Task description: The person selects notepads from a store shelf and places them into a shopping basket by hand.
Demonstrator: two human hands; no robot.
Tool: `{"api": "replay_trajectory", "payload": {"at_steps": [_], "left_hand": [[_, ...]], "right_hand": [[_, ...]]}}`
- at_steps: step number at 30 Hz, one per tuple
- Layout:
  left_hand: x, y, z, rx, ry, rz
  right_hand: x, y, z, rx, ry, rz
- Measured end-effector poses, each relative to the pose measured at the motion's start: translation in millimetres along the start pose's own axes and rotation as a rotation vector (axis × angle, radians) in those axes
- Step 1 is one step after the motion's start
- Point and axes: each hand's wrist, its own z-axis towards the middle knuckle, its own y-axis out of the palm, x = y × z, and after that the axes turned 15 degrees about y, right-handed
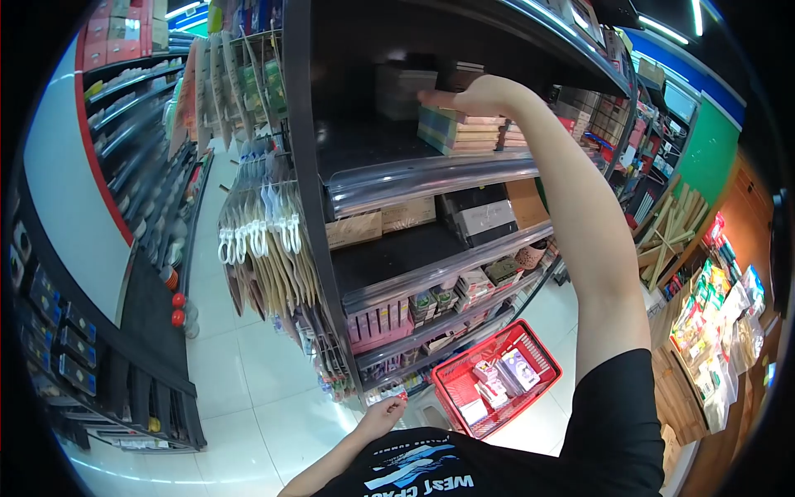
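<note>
My right hand reaches onto the upper shelf, its fingers stretched out over a stack of flat pastel, checked items, which look like notebooks or thin boxes. The hand is at the top of the stack; whether it touches is hard to see. Behind it, deeper on the shelf, stand a grey stack and a dark box. Low by my body, my left hand has its fingers curled closed near the bottom of the rack. What it holds, if anything, cannot be made out.
A red shopping basket with several packages stands on the tiled floor. Lower shelves hold boxes and a pink container. Hanging goods line the rack's left end. Bagged goods lie at the right.
</note>
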Motion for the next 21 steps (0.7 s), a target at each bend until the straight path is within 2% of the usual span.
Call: {"api": "replay_trajectory", "payload": {"at_steps": [4, 7, 8, 10, 12, 15, 19, 21], "left_hand": [[-10.5, 1.0, 0.2, -0.030, 0.053, -0.044], [-11.0, 1.8, -1.5, 0.003, 0.061, -0.051], [-10.9, 1.9, -2.5, 0.015, 0.039, -0.050], [-12.8, 1.0, -4.0, 0.023, 0.048, -0.061], [-15.5, 2.0, -4.9, 0.013, 0.051, -0.066], [-15.3, 1.4, -1.0, -0.010, 0.101, -0.074], [-16.2, 3.0, 1.4, -0.048, 0.088, -0.037], [-15.6, 2.9, 1.3, -0.054, 0.075, -0.046]], "right_hand": [[-2.3, 2.2, 0.2, -0.033, 0.064, -0.062], [15.0, -5.2, 0.2, -0.022, -0.031, 0.163], [19.0, -9.3, -1.6, -0.025, -0.037, 0.157], [19.0, -21.1, -15.6, -0.092, -0.037, -0.049], [18.6, -20.8, -17.9, -0.140, -0.045, 0.006], [5.0, -19.2, -21.7, -0.145, 0.041, -0.114], [3.7, -11.3, -6.5, -0.253, 0.050, -0.100], [8.6, -7.2, -3.9, -0.231, 0.050, -0.113]]}}
